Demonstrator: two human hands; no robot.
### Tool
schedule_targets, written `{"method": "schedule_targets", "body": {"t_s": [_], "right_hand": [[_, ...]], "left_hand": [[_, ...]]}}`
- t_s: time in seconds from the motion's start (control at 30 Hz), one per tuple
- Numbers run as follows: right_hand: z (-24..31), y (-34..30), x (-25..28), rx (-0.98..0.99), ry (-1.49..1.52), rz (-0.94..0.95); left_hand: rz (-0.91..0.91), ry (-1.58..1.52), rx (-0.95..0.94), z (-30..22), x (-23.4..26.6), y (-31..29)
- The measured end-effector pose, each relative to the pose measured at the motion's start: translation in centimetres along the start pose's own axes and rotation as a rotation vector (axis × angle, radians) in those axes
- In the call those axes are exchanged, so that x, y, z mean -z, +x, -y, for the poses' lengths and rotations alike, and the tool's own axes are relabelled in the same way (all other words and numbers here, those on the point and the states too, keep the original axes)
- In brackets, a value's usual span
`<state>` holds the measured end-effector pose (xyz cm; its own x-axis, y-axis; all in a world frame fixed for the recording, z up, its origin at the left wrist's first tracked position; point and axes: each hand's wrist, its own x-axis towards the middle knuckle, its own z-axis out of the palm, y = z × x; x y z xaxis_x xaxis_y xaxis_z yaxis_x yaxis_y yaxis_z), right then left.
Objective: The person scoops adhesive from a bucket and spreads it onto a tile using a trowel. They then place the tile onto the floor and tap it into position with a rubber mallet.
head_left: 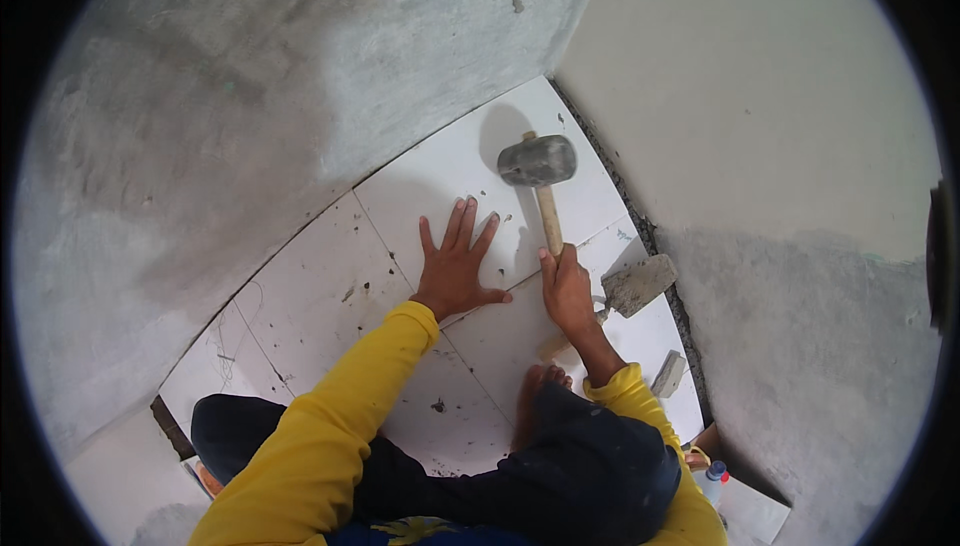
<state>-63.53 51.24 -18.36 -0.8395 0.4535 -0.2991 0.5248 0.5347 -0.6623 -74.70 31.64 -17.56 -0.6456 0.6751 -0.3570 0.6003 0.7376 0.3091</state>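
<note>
My left hand point(459, 268) lies flat with spread fingers on the white floor tiles point(430, 181), near the joint between two of them. In my right hand point(569, 291) is the wooden handle of a rubber mallet point(538, 160). Its dark grey head is over the corner tile, and a shadow falls on the tile beside it. Just right of my right wrist lies a mortar-crusted trowel point(640, 286), its handle partly hidden behind my forearm.
Plastered walls rise on the left point(270, 116) and right point(760, 126), meeting beyond the corner tile. A dark gap runs along the right wall. A small grey block point(669, 374) lies near it; a bottle point(713, 481) is at lower right. Mortar crumbs dot the tiles.
</note>
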Motion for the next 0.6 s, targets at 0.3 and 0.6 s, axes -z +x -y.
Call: {"method": "schedule_targets", "body": {"t_s": [0.3,0.6], "right_hand": [[-0.2,-1.8,0.4,0.071,0.027,-0.027],[1.2,-5.5,-0.3,0.161,-0.003,-0.080]], "left_hand": [[-0.275,0.075,-0.007,-1.2,-5.7,-5.1],[-0.273,-0.235,0.099,-6.5,-9.8,-12.5]]}}
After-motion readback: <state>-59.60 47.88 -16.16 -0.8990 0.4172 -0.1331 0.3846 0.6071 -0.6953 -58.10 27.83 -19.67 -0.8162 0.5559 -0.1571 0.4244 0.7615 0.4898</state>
